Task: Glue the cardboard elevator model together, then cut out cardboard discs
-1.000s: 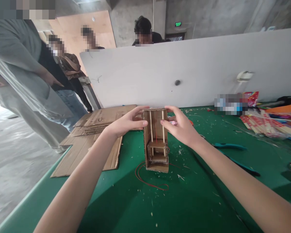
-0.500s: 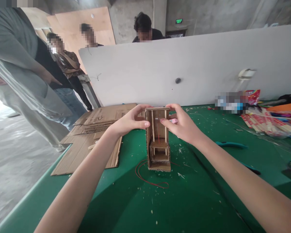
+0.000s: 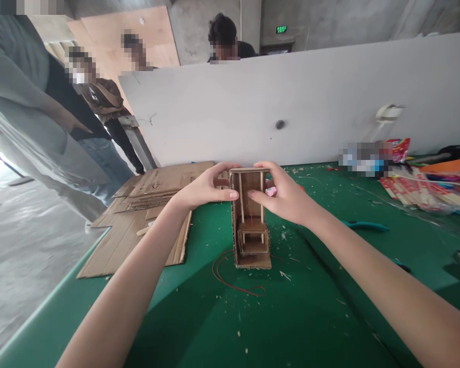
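Note:
A tall, narrow cardboard model (image 3: pixel 252 261) stands upright on the green table (image 3: pixel 199 317), its open front towards me. Two thin wooden sticks (image 3: pixel 261 199) run down inside it, through a small cardboard box (image 3: pixel 254 248) low in the frame. A red string (image 3: pixel 219 273) lies looped on the table around its base, and a short red piece shows above the small box. My left hand (image 3: pixel 210 188) grips the model's upper left side, thumb on the edge. My right hand (image 3: pixel 281 194) holds the upper right side, thumb reaching into the open front. Its other fingers are partly hidden behind.
Flat cardboard sheets (image 3: pixel 138 245) are stacked at the left. Teal-handled pliers (image 3: pixel 368 225) lie to the right, near packs of wooden sticks (image 3: pixel 410 189). A white partition (image 3: pixel 214 117) stands along the back. People stand beyond it, and one person (image 3: pixel 30 102) is close at the left.
My right hand has shifted slightly left along the top of the model, and its thumb sits a little lower inside the front. The left hand keeps its hold. The view has tilted slightly.

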Tool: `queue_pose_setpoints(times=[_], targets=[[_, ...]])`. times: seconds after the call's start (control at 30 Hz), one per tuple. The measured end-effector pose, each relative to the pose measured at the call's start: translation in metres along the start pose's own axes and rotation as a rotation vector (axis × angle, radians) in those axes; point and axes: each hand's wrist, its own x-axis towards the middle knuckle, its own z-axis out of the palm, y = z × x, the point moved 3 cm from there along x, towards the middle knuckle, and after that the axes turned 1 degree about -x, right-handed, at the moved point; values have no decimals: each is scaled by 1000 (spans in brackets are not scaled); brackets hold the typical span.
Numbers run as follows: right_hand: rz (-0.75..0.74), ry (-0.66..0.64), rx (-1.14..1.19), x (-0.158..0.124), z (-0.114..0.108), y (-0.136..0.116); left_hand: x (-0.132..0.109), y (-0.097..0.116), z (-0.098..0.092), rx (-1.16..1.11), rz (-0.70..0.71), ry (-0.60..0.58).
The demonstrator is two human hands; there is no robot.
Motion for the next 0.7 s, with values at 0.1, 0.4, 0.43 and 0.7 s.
queue_pose_setpoints(times=[0.1, 0.4, 0.43, 0.7], targets=[[-7, -8, -10, 0, -1, -1, 1, 2, -1, 26, -2, -9], [-18, -11, -2, 1, 0, 1, 0, 3, 6, 6, -13, -40], [-19, -10, -8, 1, 0, 1, 0, 3, 6, 4, -9, -42], [-13, -18, -15, 0, -2, -2, 4, 5, 6, -4, 0, -39]])
